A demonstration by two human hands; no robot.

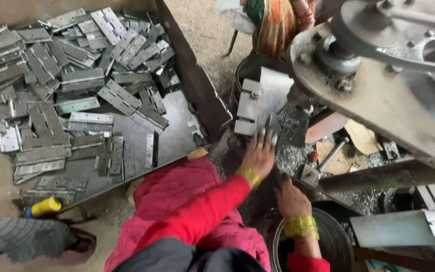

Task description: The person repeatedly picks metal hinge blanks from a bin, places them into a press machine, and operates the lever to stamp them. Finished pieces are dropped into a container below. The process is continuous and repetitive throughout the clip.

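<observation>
My left hand (259,155), in a red sleeve with a gold bangle, reaches forward to the bed of a press machine (378,100). Its fingertips are on a small grey metal hinge piece (271,132), which is blurred. Just behind that piece stands a bent metal guard plate (258,100). My right hand (291,197), wearing several gold bangles, rests with curled fingers on the machine's dark front edge, above a round metal bucket (336,236). Whether it holds anything is hidden.
A large flat metal tray (174,136) at the left holds several grey hinges (81,80). A yellow-capped object (46,205) lies below it. Metal shavings, a bolt (333,153) and cardboard scraps litter the bed. A pulley wheel (368,25) sits top right. Another person's colourful clothing (275,22) shows at top.
</observation>
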